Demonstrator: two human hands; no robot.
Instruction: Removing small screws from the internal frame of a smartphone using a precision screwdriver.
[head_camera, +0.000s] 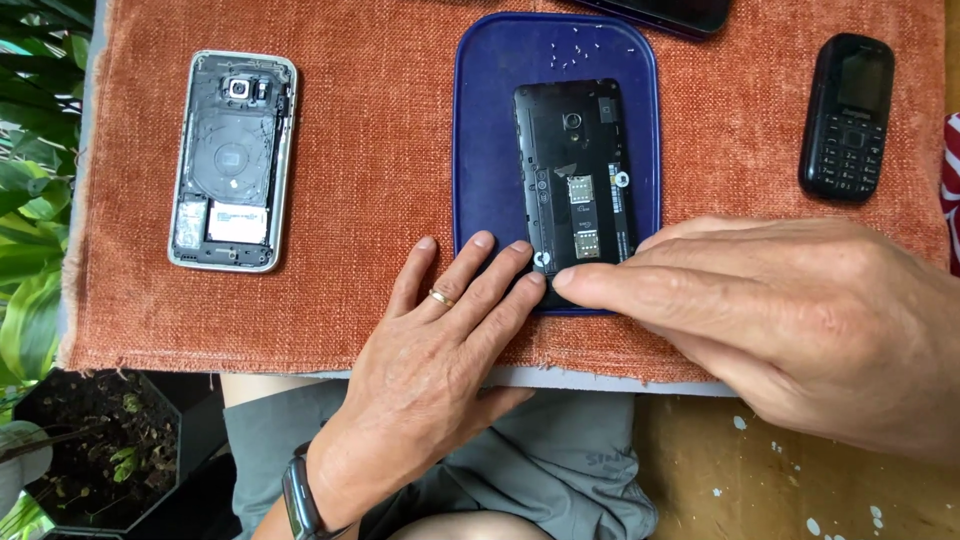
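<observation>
Far to the left of the left hand (440, 350), a silver-framed phone (233, 160) lies on the rust-coloured cloth (380, 150) with its back already off, coil and boards bare. The left hand lies flat and open on the cloth, grasping nothing, its fingertips (520, 250) pressing the lower left corner of the black phone (573, 175). That phone rests face down in a blue tray (490, 120) just beyond both hands, rear cover removed, card slots exposed. A scatter of tiny screws (585, 48) sits at the tray's far edge, so unscrewing appears at least partly done; the inner frame looks to be in place. The right hand (790, 310) reaches in, fingers extended, touching the phone's bottom edge; holding nothing visible. Beyond it lies a small black keypad phone (847, 117), seemingly untouched.
</observation>
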